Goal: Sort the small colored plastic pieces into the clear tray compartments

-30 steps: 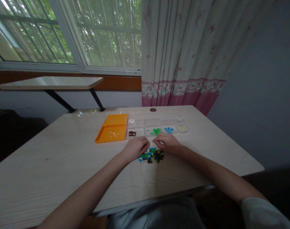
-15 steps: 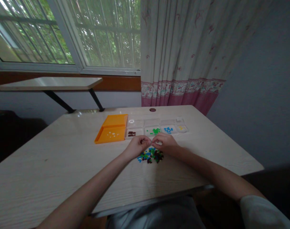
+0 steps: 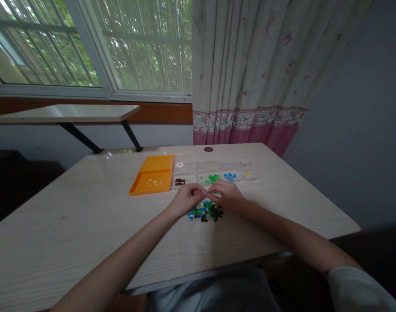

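Observation:
My left hand (image 3: 188, 200) and my right hand (image 3: 226, 195) meet fingertip to fingertip, both closed in a pinch. Whatever sits between the fingertips is too small to name. Just below them on the table lies a mixed pile of small plastic pieces (image 3: 204, 211) in blue, green, dark brown and some yellow. Beyond the hands are clear boxes holding sorted pieces: brown pieces (image 3: 180, 182), green pieces (image 3: 213, 178), blue pieces (image 3: 230, 177) and yellow pieces (image 3: 248, 174). To the left, an open orange case (image 3: 156, 164) holds several white pieces (image 3: 155, 182).
The pale wooden table (image 3: 126, 234) runs up to the wall, with a round brown cable hole (image 3: 208, 149) near its back edge. A raised shelf (image 3: 70, 112) on black legs stands at the back left. A curtain (image 3: 243, 78) hangs behind the table.

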{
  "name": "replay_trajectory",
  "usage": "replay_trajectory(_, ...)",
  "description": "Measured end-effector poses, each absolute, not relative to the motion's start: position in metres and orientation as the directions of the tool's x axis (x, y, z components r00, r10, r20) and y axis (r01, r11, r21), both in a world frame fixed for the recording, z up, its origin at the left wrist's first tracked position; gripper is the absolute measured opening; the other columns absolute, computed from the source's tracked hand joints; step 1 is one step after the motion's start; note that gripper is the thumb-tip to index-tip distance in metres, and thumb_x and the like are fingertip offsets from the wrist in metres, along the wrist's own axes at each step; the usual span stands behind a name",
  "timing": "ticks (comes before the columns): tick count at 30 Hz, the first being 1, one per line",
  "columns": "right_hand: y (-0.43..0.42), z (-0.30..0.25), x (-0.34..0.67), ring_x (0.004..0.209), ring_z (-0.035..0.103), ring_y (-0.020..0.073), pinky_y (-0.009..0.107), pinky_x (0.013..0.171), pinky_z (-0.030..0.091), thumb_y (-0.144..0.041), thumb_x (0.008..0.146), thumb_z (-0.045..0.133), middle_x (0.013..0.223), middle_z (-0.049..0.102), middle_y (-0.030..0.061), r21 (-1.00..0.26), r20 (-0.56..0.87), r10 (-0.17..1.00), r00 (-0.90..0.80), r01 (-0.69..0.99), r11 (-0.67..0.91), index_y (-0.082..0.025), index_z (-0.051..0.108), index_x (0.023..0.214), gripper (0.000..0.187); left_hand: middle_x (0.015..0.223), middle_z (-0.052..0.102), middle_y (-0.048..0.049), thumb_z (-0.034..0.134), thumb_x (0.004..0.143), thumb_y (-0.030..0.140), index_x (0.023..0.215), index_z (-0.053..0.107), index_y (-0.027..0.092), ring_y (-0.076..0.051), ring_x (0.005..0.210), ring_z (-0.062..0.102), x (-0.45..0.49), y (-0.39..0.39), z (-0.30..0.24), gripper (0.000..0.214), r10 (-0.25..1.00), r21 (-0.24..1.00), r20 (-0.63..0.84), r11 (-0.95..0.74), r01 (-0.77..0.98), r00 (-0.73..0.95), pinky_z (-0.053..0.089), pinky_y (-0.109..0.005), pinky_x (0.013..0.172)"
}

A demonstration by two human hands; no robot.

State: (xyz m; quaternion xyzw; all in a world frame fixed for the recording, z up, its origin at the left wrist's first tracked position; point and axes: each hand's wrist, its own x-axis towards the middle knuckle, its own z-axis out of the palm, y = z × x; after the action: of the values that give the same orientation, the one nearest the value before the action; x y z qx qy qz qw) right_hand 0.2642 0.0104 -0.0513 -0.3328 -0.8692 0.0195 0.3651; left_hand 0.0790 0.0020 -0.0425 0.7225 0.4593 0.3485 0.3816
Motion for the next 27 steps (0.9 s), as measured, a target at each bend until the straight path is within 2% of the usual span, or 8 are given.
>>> replay_trajectory(3, 0.013, -0.050, 0.267, 0.068, 0.057, 0.0118, 0.020, 0.061, 0.043, -0.026, 0.076, 0.058, 0.072, 0.062, 0.0013, -0.293, 0.641, 0.589, -0.492, 0.553, 0.780, -0.020, 0.062, 0.076, 0.007, 0.066, 0.062, -0.0029, 0.051, 0.075, 0.033, 0.080, 0.064, 0.011, -0.011, 0.056, 0.048, 0.076, 0.001, -0.039, 0.026, 0.925, 0.834, 0.169, -0.318, 0.451, 0.340, 0.035, -0.020, 0.051)
replay_trajectory(8, 0.015, -0.043, 0.274, 0.067, 0.057, 0.0115, 0.022, 0.063, 0.044, -0.027, 0.078, 0.057, 0.072, 0.062, 0.0016, -0.332, 0.665, 0.588, -0.460, 0.523, 0.785, -0.020, 0.062, 0.078, 0.009, 0.067, 0.060, -0.0023, 0.048, 0.075, 0.027, 0.078, 0.065, 0.013, -0.011, 0.057, 0.048, 0.069, 0.000, -0.039, 0.022, 0.886, 0.694, 0.163, -0.415, 0.588, 0.433, 0.035, -0.020, 0.052)
replay_trajectory(12, 0.015, -0.039, 0.277, 0.065, 0.057, 0.0119, 0.022, 0.062, 0.044, -0.027, 0.077, 0.057, 0.070, 0.062, 0.0018, -0.320, 0.710, 0.561, -0.425, 0.515, 0.795, -0.020, 0.063, 0.077, 0.008, 0.072, 0.061, -0.0026, 0.050, 0.074, 0.020, 0.078, 0.065, 0.015, -0.012, 0.065, 0.052, 0.067, -0.001, -0.038, 0.017, 0.823, 0.603, 0.168, -0.521, 0.604, 0.542, 0.039, -0.021, 0.060)
replay_trajectory(16, 0.016, -0.037, 0.279, 0.065, 0.057, 0.0118, 0.022, 0.062, 0.045, -0.026, 0.078, 0.057, 0.069, 0.062, 0.0021, -0.312, 0.737, 0.540, -0.407, 0.504, 0.805, -0.020, 0.063, 0.077, 0.009, 0.073, 0.060, -0.0023, 0.049, 0.074, 0.018, 0.078, 0.065, 0.017, -0.013, 0.067, 0.053, 0.067, -0.002, -0.037, 0.016, 0.792, 0.539, 0.187, -0.578, 0.613, 0.582, 0.039, -0.021, 0.063)
replay_trajectory(19, 0.017, -0.035, 0.279, 0.063, 0.056, 0.0112, 0.022, 0.061, 0.045, -0.026, 0.078, 0.057, 0.067, 0.061, 0.0015, -0.312, 0.760, 0.523, -0.386, 0.488, 0.815, -0.020, 0.063, 0.078, 0.009, 0.072, 0.060, -0.0019, 0.048, 0.073, 0.018, 0.078, 0.064, 0.017, -0.013, 0.066, 0.053, 0.067, -0.001, -0.039, 0.017, 0.799, 0.534, 0.178, -0.569, 0.625, 0.575, 0.038, -0.021, 0.061)
replay_trajectory(27, 0.016, -0.033, 0.279, 0.060, 0.055, 0.0104, 0.021, 0.059, 0.044, -0.024, 0.078, 0.057, 0.067, 0.061, 0.0013, -0.303, 0.776, 0.505, -0.377, 0.479, 0.824, -0.019, 0.063, 0.079, 0.007, 0.064, 0.059, 0.0001, 0.050, 0.071, 0.021, 0.076, 0.065, 0.016, -0.011, 0.058, 0.051, 0.071, 0.005, -0.043, 0.017, 0.842, 0.627, 0.105, -0.469, 0.622, 0.529, 0.035, -0.019, 0.052)
